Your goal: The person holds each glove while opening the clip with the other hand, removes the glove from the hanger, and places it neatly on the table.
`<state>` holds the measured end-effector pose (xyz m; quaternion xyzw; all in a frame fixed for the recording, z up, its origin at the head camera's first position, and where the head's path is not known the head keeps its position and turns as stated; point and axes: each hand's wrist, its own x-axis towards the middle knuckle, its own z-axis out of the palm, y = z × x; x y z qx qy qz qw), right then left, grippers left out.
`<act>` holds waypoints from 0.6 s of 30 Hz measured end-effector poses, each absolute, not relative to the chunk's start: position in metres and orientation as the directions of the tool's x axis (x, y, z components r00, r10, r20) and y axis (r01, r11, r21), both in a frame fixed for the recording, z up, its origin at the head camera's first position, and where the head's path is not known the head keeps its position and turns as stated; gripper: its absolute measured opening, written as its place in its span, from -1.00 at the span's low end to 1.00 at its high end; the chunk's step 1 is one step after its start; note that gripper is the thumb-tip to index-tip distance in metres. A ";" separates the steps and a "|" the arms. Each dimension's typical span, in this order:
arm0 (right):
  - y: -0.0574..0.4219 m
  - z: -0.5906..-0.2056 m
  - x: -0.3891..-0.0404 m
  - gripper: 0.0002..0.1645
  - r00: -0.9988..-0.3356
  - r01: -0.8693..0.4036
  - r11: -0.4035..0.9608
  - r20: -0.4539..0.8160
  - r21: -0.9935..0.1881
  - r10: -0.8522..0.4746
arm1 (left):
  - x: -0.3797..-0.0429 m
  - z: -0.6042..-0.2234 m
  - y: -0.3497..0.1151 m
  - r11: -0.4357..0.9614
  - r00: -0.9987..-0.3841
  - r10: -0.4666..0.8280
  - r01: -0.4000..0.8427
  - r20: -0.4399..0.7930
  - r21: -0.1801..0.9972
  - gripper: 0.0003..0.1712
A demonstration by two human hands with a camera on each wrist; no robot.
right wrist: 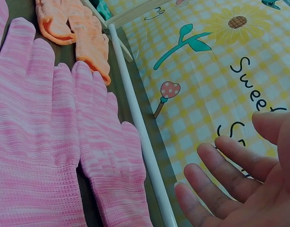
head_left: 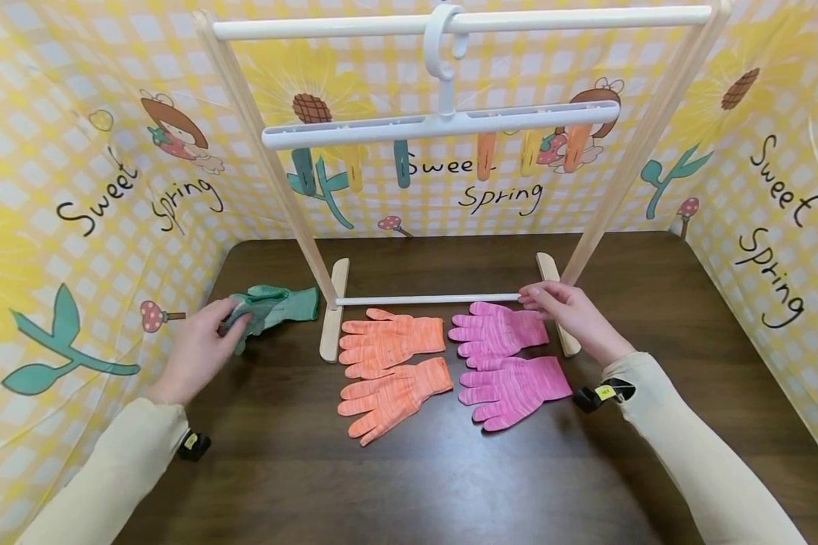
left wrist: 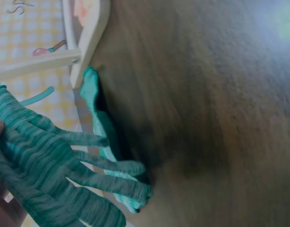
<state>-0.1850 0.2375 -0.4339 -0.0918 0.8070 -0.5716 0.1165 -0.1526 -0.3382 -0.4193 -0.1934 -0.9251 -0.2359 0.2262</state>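
At the left of the table, my left hand pinches a green knitted glove; its fingers dangle in the left wrist view. A second green glove lies on the table just behind it, beside the stand's left foot. My right hand hovers near the stand's right foot, by the cuff of the upper pink glove. Its fingers are relaxed and hold nothing in the right wrist view. Below lies another pink glove. Two orange gloves, an upper one and a lower one, lie left of the pink pair.
A wooden stand rises behind the gloves, with a white lower bar. From its top bar hangs a white hanger bearing several coloured clips, such as an orange clip. Yellow checked cloth walls the table's back and sides.
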 end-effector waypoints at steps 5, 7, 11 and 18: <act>0.239 -0.433 -0.184 -0.44 -0.956 -0.014 0.330 -0.085 -0.944 -0.282 | -0.151 -0.424 -0.337 0.843 -0.782 0.361 0.506 0.508 0.181 -0.78; 0.239 -0.432 -0.183 -0.44 -0.956 -0.007 0.332 -0.091 -0.943 -0.279 | -0.151 -0.426 -0.337 0.838 -0.756 0.412 0.534 0.508 0.115 -0.74; 0.240 -0.432 -0.181 -0.43 -0.955 0.002 0.352 -0.106 -0.936 -0.276 | -0.150 -0.431 -0.334 0.802 -0.685 0.521 0.597 0.509 -0.017 -0.71; 0.241 -0.433 -0.178 -0.44 -0.957 -0.003 0.341 -0.096 -0.940 -0.274 | -0.148 -0.443 -0.327 0.768 -0.653 0.596 0.634 0.468 -0.093 -0.74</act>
